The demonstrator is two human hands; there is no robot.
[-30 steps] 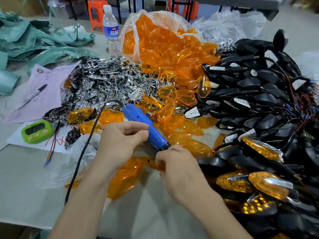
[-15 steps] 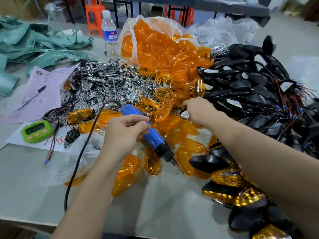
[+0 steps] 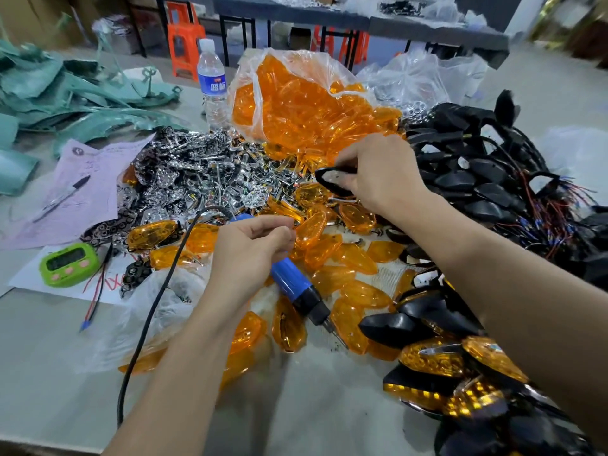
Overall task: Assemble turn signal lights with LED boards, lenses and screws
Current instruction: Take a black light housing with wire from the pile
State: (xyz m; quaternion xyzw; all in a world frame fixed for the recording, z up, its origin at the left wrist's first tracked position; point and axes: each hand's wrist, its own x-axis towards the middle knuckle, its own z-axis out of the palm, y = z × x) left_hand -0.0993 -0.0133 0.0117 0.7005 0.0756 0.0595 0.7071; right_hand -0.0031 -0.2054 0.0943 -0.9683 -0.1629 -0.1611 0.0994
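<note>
Two hands busy: your right hand (image 3: 385, 172) fingers pinch a black housing (image 3: 332, 185) far-centre above the table (image 3: 296, 409); left hand (image 3: 250, 255) fingers grip the blue screwdriver (image 3: 292, 284) nearer you. Risk: its bit may scrape the orange lenses (image 3: 362, 294) lying under it.

Left hand (image 3: 253, 255) centre frame, fingers curled round blue screwdriver (image 3: 292, 284), forearm from bottom edge. Right hand (image 3: 381, 172) upper centre, back up, arm extended from lower right, fingers pinching black housing (image 3: 330, 184).
</note>
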